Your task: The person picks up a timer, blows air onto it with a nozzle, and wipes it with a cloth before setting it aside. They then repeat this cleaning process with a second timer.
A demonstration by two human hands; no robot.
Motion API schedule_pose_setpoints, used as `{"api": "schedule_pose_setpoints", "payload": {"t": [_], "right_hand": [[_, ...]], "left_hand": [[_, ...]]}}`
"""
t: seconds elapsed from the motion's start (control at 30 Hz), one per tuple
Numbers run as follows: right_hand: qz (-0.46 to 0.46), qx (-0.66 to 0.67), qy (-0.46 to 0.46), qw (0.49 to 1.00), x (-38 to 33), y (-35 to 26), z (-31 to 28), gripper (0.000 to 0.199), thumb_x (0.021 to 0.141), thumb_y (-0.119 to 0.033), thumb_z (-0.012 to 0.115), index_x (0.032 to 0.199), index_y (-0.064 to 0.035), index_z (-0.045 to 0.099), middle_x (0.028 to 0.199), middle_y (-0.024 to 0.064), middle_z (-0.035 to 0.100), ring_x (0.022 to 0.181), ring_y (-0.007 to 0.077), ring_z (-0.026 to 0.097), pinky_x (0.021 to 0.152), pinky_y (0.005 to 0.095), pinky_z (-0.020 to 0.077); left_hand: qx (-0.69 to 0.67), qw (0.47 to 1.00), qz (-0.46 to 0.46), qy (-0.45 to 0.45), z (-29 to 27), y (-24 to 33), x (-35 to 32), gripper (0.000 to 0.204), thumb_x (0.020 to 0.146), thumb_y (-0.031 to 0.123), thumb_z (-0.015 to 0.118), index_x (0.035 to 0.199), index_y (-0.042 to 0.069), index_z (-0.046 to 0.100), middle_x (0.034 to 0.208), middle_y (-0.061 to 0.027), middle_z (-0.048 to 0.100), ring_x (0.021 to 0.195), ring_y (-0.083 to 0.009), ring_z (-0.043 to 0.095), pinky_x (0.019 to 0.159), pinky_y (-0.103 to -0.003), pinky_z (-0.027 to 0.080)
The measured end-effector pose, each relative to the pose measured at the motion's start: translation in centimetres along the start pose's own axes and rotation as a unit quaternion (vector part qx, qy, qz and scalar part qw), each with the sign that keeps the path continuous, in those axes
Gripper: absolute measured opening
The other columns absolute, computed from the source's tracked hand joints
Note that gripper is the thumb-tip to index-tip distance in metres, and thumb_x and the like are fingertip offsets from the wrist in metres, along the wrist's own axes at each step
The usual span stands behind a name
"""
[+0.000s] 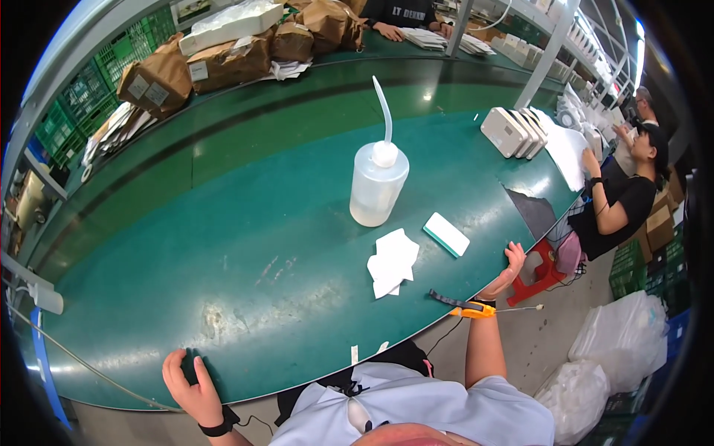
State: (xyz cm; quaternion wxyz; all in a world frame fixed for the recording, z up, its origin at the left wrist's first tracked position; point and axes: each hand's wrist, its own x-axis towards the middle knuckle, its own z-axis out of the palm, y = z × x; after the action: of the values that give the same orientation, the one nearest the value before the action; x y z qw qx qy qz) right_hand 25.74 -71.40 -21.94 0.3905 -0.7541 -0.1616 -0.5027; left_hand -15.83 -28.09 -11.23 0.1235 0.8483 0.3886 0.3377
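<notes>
My left hand point(191, 386) rests at the near left edge of the green table point(223, 245), thumb and fingers apart with nothing between them. My right hand point(509, 272) lies at the table's right edge, fingers stretched out and holding nothing. By its wrist is an orange and black piece point(474, 308) with a thin stem; its kind is unclear. Nearest to that hand on the table lies a white block point(446, 235) with a green underside. Left of the block are white paper pieces point(393, 260), overlapping. Behind them stands an upright, translucent squeeze bottle point(378, 186) with a bent spout, partly filled.
A row of pale flat boxes point(513, 134) stands at the far right, beside white sheets point(563, 152). Brown paper packages point(230, 63) line the far side. A co-worker point(621, 193) is at the right; another person's hand point(388, 31) rests across the table. Plastic bags point(621, 338) sit on the floor.
</notes>
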Motion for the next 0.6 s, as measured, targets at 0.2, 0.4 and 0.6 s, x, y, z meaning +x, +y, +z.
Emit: {"api": "schedule_pose_setpoints", "payload": {"t": [0.2,0.4,0.6], "right_hand": [[0.0,-0.011,-0.002,1.0,0.15,-0.32,-0.16,0.048,0.104,-0.033,0.024,0.112,-0.0002,0.058,0.126,0.0182,0.061,0.128,0.0394,0.051,0.117,0.0547,0.0283],[-0.003,-0.016,0.007,1.0,0.1,-0.18,-0.02,0.05,0.104,-0.036,0.024,0.112,-0.0008,0.058,0.126,0.018,0.061,0.127,0.0393,0.051,0.116,0.0543,0.0292],[0.001,-0.009,0.013,1.0,0.02,-0.28,0.12,0.051,0.104,-0.038,0.023,0.11,-0.0013,0.057,0.125,0.0177,0.06,0.127,0.039,0.051,0.116,0.0544,0.0296]], "left_hand": [[0.005,1.0,0.006,0.01,0.21,-0.08,0.06,0.023,0.092,0.005,0.064,0.114,-0.003,0.061,0.119,-0.0178,0.062,0.109,-0.0346,0.058,0.098,-0.041,0.045],[-0.003,1.0,0.004,-0.001,-0.03,0.0,0.0,0.022,0.092,0.003,0.063,0.113,-0.003,0.061,0.117,-0.0171,0.062,0.108,-0.0337,0.058,0.098,-0.04,0.045],[-0.006,1.0,0.006,0.003,-0.09,-0.26,0.0,0.021,0.091,0.002,0.063,0.111,-0.003,0.06,0.115,-0.0162,0.061,0.106,-0.0326,0.058,0.097,-0.039,0.045]]}}
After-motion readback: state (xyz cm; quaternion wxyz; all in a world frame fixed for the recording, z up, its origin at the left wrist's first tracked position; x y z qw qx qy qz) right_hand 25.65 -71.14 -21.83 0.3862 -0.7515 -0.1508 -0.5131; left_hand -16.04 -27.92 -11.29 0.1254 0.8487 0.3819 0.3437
